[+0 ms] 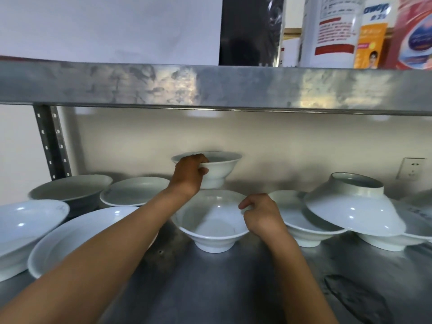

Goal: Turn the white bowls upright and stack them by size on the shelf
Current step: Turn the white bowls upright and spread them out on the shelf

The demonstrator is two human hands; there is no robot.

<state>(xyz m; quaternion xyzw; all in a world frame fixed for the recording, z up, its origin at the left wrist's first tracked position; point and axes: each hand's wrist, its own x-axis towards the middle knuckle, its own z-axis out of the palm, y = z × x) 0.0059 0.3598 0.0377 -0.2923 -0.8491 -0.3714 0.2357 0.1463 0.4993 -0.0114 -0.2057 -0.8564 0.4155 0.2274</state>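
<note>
My left hand (189, 174) grips the rim of a small white bowl (218, 168), held upright in the air near the back wall. Just below it an upright white bowl (211, 226) stands on the steel shelf (210, 288). My right hand (260, 213) pinches that lower bowl's right rim with curled fingers. To the right, an upside-down white bowl (350, 206) leans tilted across two upright bowls (301, 228), foot ring up.
Left of my arm lie a wide shallow dish (70, 235), another bowl (25, 220) at the edge, and two more bowls (135, 190) behind. The upper shelf beam (210, 87) hangs low overhead, with bottles (332, 31) on it. A wall socket (411, 168) is at right.
</note>
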